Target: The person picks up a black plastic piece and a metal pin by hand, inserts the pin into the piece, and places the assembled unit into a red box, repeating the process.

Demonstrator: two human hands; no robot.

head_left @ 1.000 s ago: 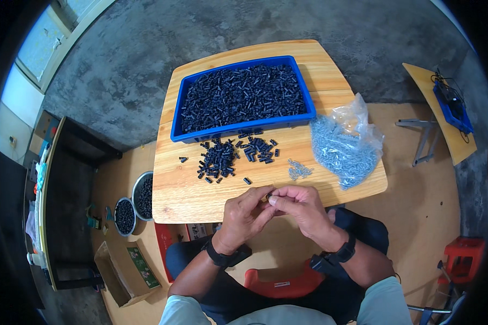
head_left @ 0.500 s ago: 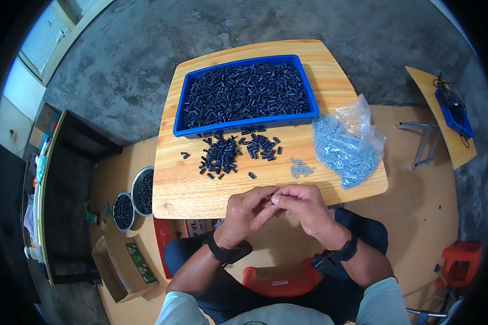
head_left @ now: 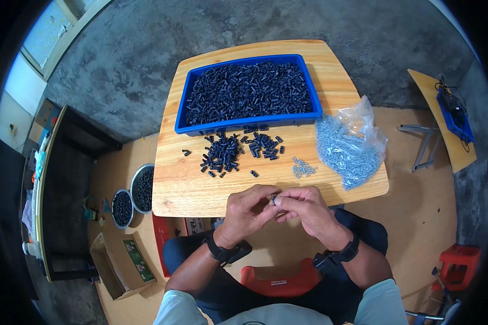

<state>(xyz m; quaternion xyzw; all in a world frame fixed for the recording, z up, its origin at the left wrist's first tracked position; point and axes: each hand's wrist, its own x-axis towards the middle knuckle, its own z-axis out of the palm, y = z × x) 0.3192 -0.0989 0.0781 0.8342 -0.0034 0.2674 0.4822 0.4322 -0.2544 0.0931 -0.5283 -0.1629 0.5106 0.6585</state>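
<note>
Just off the table's near edge, my left hand (head_left: 248, 212) and my right hand (head_left: 305, 210) meet fingertip to fingertip. Both are closed in a pinch. Between the fingers shows a bit of a small black piece (head_left: 274, 199), mostly hidden; I cannot tell whether the right fingers hold something else. Beyond the hands lies a heap of short black cylindrical plastic parts (head_left: 222, 153), with a smaller heap (head_left: 264, 145) beside it. One black part (head_left: 254, 173) lies alone. To the right is a small pile of thin silvery screw-like pieces (head_left: 303, 167).
A blue tray (head_left: 249, 123) full of black parts fills the far side of the wooden table (head_left: 187, 189). A clear plastic bag (head_left: 350, 149) of silvery pieces lies at the right. Metal bowls (head_left: 134, 201) of black parts and a cardboard box (head_left: 114, 271) stand on the floor at left.
The fingers have shifted slightly, and a dark bit of the small piece now shows between them. The table view has moved a little with the head; the heaps look unchanged.
</note>
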